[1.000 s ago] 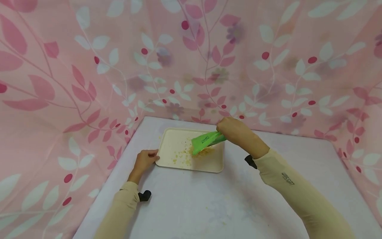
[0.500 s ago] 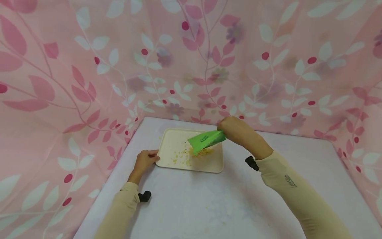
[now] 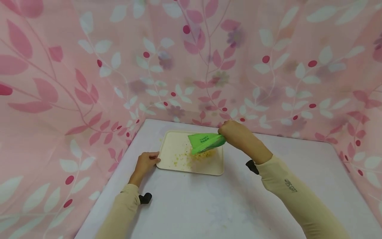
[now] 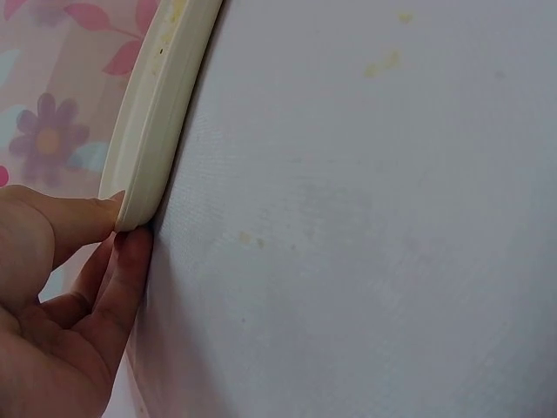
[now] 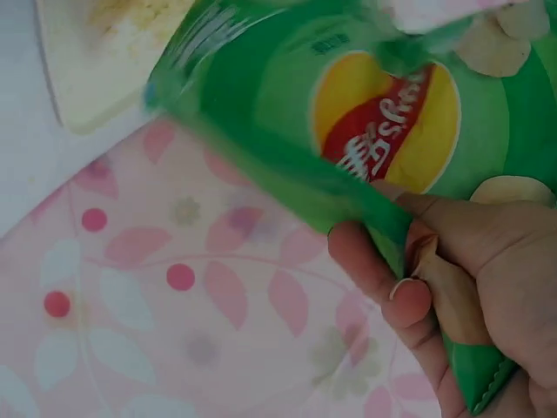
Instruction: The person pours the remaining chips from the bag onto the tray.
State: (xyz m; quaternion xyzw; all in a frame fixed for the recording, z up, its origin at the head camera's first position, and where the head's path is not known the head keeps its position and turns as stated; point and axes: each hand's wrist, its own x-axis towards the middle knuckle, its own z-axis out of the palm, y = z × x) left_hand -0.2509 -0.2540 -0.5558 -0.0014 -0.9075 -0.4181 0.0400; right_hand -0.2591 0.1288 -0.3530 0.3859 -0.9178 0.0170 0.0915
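Observation:
My right hand [image 3: 235, 132] grips one end of a green chip bag [image 3: 206, 141], bunching it between thumb and fingers. The bag tilts with its far end low over a cream tray [image 3: 170, 151]; in the right wrist view the bag's front [image 5: 261, 96] carries a yellow and red round logo. Yellow chip crumbs [image 3: 203, 155] lie in a small heap under the bag, with scattered bits to the left. At the tray's near left corner, my left hand [image 3: 146, 163] pinches the rim. The left wrist view has its thumb on top of the rim [image 4: 144, 183], fingers at the outer side.
The tray rests on a table with a white cloth [image 3: 191, 205], near its back edge. Some yellow crumbs [image 4: 383, 64] are on the cloth. A pink curtain [image 3: 209, 66] with leaf print hangs behind and to the sides. Each wrist wears a black mount [image 3: 145, 198].
The chip bag's angle over the tray has shifted slightly, its far end a little further left. My left hand keeps its hold on the tray; the head view has tipped slightly.

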